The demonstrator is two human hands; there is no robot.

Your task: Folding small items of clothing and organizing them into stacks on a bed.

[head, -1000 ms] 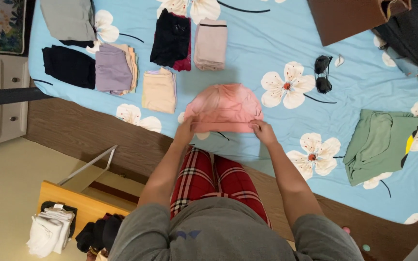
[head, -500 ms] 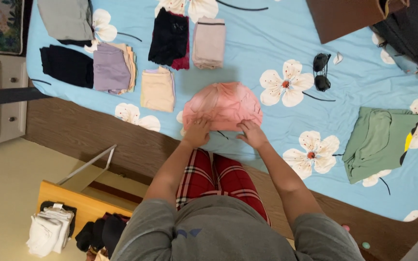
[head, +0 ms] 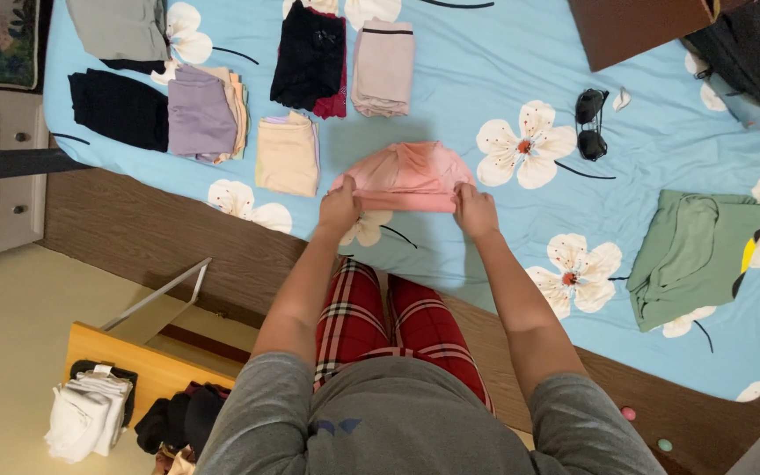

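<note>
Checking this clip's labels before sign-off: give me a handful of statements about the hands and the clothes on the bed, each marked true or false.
1. Both hands grip the pink garment. True: left hand and right hand hold its near edge.
2. The sunglasses lie on the green garment. False: they lie apart, on the blue sheet.
3. A beige folded piece lies left of the pink garment. True.
4. The pink garment rests on the floor. False: it is on the bed.
</note>
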